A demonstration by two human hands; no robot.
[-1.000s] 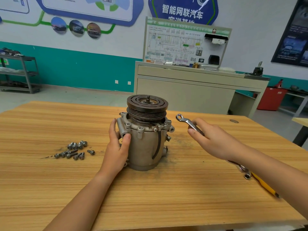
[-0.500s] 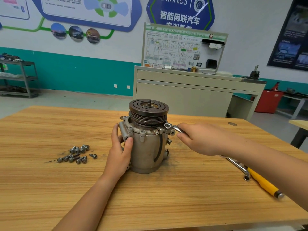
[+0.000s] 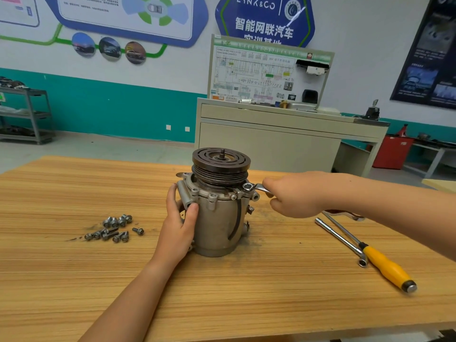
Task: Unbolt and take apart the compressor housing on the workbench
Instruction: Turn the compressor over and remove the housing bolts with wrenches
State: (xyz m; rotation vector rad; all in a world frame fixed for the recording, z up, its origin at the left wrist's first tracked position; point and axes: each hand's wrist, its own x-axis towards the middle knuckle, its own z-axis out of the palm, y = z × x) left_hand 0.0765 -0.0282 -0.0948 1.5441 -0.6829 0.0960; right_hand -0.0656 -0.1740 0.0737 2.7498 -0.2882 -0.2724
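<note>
Compressor housing (image 3: 217, 225) stands upright near the middle of the wooden desk (image 3: 222, 292), with its dark grooved pulley (image 3: 220, 169) on top and a short threaded shaft (image 3: 222, 151) rising from the centre of the pulley. My left hand (image 3: 179, 225) holds the housing on its left side. The thumb lies on the front of the grey body just below the flange (image 3: 223, 195), and the other fingers (image 3: 171, 198) are curled behind a tube-shaped lug (image 3: 183, 193), so this hand grips the body. My right hand (image 3: 296, 193) is to the right of the housing, at the height of the flange, and its fingers are closed around the handle of a small ring wrench (image 3: 257, 187). The ring end of the wrench sits over a bolt head (image 3: 247, 186) on the right edge of the flange; how deep it sits I cannot tell. On the desk to the left of the housing, apart from my left hand, lies a small group of loose bolts (image 3: 113, 228). To the right, partly under my right forearm, an L-shaped socket wrench (image 3: 338, 235) and a screwdriver with yellow handle (image 3: 385, 265) lie side by side, close to each other. Behind the desk stands a beige cabinet (image 3: 271, 144) with a wiring diagram board (image 3: 259, 75) on it, and a metal rack (image 3: 29, 114) is at the far left wall.
</note>
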